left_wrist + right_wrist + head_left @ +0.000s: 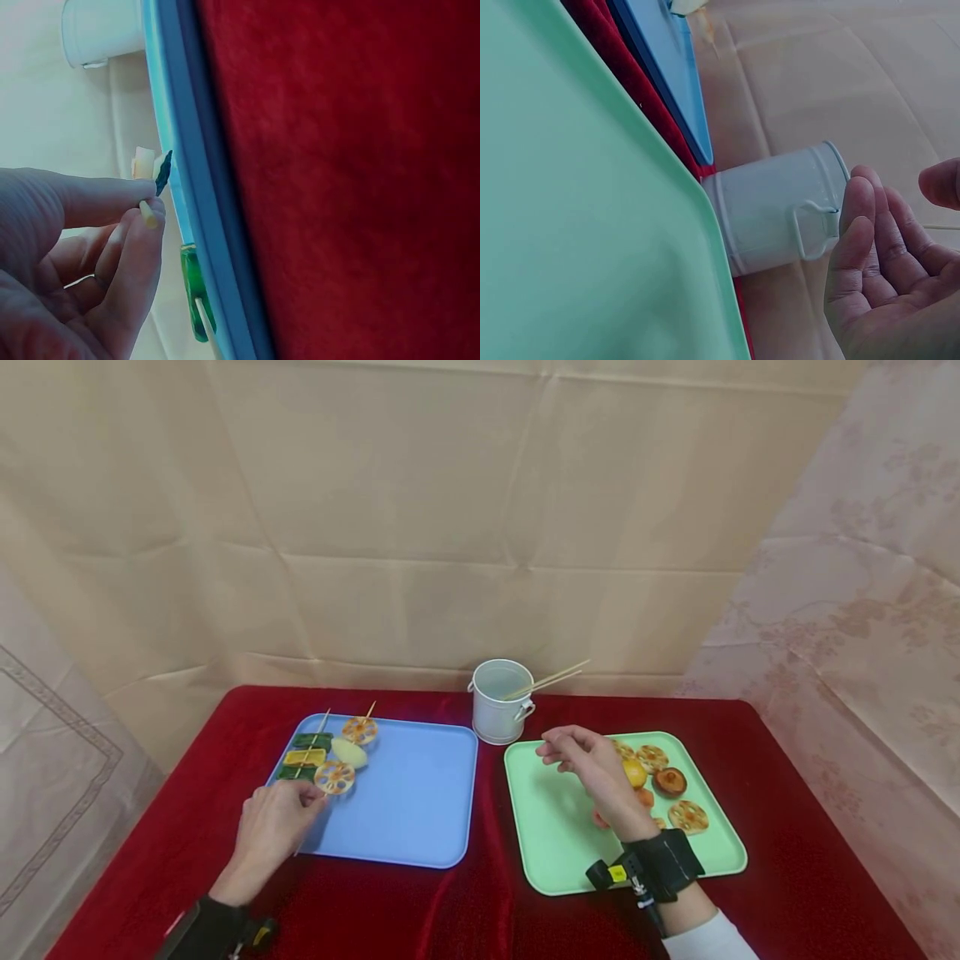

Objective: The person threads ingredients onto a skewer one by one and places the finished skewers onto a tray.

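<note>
Food (644, 797) partly behind right hand (594, 766)

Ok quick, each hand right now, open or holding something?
Left hand: closed, pinching the lotus-slice skewer by its near end.
Right hand: open, holding nothing, above the green tray.

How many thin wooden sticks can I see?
4: one stick through green and yellow pieces on the blue tray, one stick through lotus slices, held by the left hand, and two sticks in the white bucket, where more may be hidden.
</note>
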The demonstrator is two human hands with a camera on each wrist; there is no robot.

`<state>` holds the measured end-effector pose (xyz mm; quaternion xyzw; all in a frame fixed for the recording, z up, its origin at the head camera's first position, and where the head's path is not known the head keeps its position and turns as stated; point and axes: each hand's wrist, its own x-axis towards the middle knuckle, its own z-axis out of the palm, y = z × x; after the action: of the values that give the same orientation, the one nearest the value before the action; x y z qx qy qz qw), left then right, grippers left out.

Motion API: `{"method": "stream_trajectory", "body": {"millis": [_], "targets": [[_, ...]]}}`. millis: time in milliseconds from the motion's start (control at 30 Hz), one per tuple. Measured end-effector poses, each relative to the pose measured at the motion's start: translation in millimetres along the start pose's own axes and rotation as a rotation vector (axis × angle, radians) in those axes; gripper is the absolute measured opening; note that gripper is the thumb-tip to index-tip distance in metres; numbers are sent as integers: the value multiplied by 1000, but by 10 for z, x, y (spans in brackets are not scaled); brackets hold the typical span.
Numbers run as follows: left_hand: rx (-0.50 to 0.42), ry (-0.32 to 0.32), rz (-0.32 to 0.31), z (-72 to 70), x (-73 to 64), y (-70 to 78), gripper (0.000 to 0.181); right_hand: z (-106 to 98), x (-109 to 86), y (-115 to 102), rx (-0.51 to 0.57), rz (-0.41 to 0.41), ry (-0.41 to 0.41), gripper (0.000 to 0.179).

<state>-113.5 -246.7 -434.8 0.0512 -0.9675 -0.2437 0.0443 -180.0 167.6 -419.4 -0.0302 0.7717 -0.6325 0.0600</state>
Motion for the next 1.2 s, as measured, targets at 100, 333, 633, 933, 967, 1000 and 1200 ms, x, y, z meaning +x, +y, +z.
{"method": "stream_trajectory", "body": {"millis": [100, 333, 633, 933, 967, 1000, 1200], "targets": [[1, -22, -7, 8, 14, -25, 15, 8, 2, -3, 11, 1, -3, 42], [7, -84, -44, 34, 60, -27, 13, 25, 8, 1, 9, 7, -3, 43], [1, -125, -62, 26, 89, -31, 16, 43, 6, 2, 20, -3, 2, 41], [43, -180, -63, -72, 106, -3, 29, -31, -1, 5, -49, -18, -12, 45], [49, -169, -61, -93, 105, 7, 30, -47, 0, 6, -59, -22, -12, 45], [53, -151, -56, -114, 105, 21, 30, -63, -1, 6, -72, -26, -12, 45], [29, 2, 0, -181, 117, 170, 38, -148, -16, -49, -155, -14, 11, 39]]}}
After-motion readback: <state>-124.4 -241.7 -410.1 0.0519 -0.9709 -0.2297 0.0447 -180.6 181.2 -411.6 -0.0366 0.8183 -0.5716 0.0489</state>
